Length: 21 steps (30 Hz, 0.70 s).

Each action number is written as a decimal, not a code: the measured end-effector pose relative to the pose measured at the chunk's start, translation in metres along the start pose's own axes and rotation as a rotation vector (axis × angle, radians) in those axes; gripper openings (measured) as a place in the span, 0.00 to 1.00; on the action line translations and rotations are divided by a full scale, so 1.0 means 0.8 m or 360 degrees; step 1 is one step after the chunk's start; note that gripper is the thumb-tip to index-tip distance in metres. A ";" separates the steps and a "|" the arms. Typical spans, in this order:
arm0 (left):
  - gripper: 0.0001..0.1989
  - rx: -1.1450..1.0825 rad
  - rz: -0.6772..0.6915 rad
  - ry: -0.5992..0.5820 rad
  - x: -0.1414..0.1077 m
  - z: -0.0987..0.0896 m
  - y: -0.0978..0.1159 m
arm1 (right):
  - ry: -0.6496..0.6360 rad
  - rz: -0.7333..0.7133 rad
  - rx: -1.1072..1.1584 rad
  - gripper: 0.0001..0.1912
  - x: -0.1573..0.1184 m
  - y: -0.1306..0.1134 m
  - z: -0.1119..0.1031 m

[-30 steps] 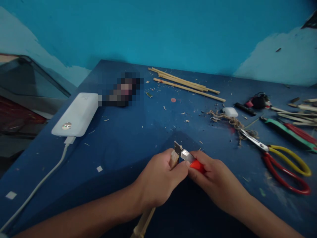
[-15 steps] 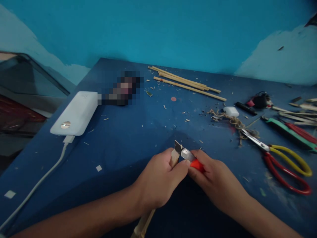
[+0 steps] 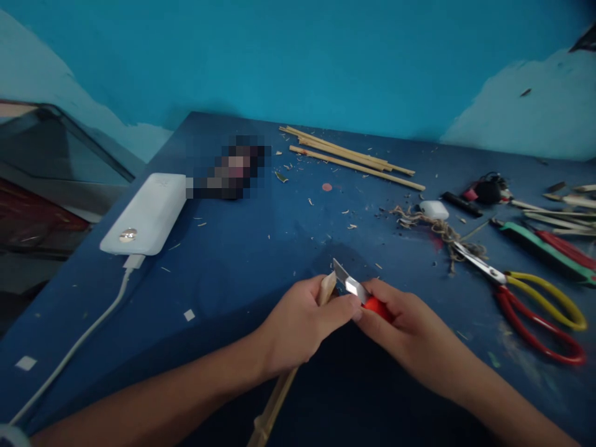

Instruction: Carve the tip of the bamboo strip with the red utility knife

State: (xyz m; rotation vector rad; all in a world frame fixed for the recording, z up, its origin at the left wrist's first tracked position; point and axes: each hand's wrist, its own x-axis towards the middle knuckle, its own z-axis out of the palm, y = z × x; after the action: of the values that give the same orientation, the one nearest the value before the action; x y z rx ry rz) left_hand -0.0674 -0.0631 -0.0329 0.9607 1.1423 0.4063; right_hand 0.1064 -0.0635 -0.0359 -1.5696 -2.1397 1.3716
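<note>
Left hand: my left hand (image 3: 298, 326) has its fingers wrapped tight round a bamboo stick (image 3: 326, 289), thumb stretched across toward the knife.
Bamboo stick: I see its cut tip poking up past the fist, tilted away from me; the long rest of it runs down under the wrist to the bottom edge of the view.
Right hand: my right hand (image 3: 400, 329) is closed on the red handle of a utility knife (image 3: 361, 293).
Utility knife: its blade rests against the stick's tip, angled up and to the left.
Where: both hands meet low in the middle, over the blue counter (image 3: 242, 261).
Right of the hands: scissors (image 3: 526, 304) with red and yellow handles lie flat, a tangle of twine (image 3: 437, 228) near their blades.
Far side: a bundle of bamboo sticks (image 3: 349, 158) lies well apart from the hands.
Left: a white power bank (image 3: 146, 214) with its cable (image 3: 79, 341) plugged in.
</note>
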 end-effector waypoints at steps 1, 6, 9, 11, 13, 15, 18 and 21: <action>0.10 -0.0014 -0.0017 -0.0033 0.000 -0.001 0.000 | -0.0023 0.0012 0.0017 0.14 -0.001 0.000 -0.001; 0.09 -0.0050 -0.0018 -0.0081 -0.002 -0.003 0.001 | -0.0099 -0.0015 0.0094 0.15 -0.002 0.010 0.002; 0.09 -0.0034 -0.0011 -0.0088 -0.003 -0.003 0.003 | -0.0145 -0.0031 0.0146 0.16 -0.003 0.013 0.002; 0.10 -0.0019 -0.0012 -0.0107 -0.002 -0.004 0.003 | -0.0176 -0.0029 0.0191 0.15 -0.003 0.013 0.000; 0.10 -0.0004 -0.0021 -0.0111 -0.001 -0.005 0.002 | -0.0206 -0.0024 0.0245 0.14 -0.003 0.011 -0.002; 0.10 0.0004 -0.0021 -0.0119 0.001 -0.006 0.000 | -0.0234 -0.0019 0.0287 0.14 -0.002 0.010 -0.004; 0.11 -0.0009 -0.0011 -0.0158 0.002 -0.006 -0.003 | -0.0247 -0.0026 0.0293 0.13 -0.001 0.011 -0.006; 0.12 -0.0003 0.0022 -0.0148 0.003 -0.006 -0.006 | -0.0222 -0.0050 0.0250 0.15 0.000 0.012 -0.005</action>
State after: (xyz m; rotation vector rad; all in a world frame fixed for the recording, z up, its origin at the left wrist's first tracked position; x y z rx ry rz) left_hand -0.0718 -0.0619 -0.0386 0.9767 1.0516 0.3701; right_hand 0.1152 -0.0604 -0.0406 -1.4154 -2.0633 1.6389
